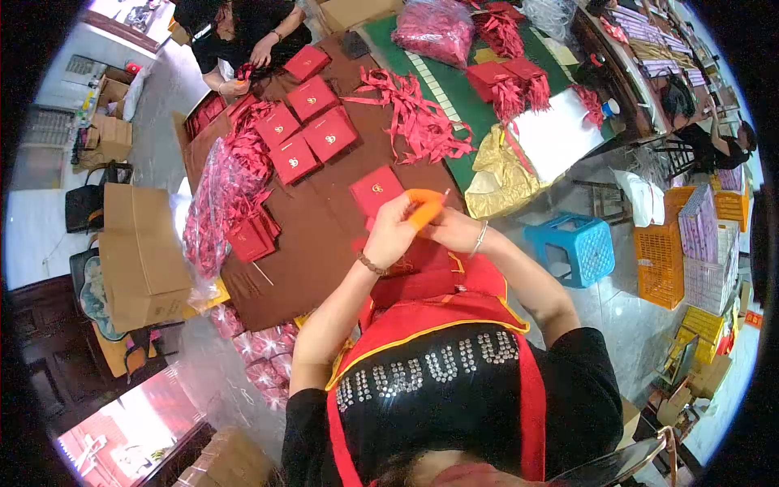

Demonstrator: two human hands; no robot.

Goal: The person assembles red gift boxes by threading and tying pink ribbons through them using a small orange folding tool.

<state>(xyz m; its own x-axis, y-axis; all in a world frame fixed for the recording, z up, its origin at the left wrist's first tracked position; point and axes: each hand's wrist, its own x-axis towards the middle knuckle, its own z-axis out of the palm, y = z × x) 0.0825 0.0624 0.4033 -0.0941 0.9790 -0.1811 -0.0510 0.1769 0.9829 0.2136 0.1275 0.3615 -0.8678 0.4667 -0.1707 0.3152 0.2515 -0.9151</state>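
Observation:
My left hand (391,234), with a brown beaded bracelet at the wrist, is closed over the table's near edge. Bright orange coverings (425,213) show at its fingers, blurred. My right hand (456,230), wearing a pale bangle, meets it with curled fingers, partly hidden behind the left. A thin pale tip sticks up between the hands; what they grip cannot be made out. Just beyond them lies a red box (376,190) with a gold emblem. More red, partly covered, shows under my hands, in front of my red apron (430,312).
Several red boxes (330,136) and a heap of red ribbons (418,122) lie on the brown table (312,219). A plastic bag of ribbons (209,215) is at left. Across the table, a person's hands (261,53) work. A blue stool (572,247) stands at right.

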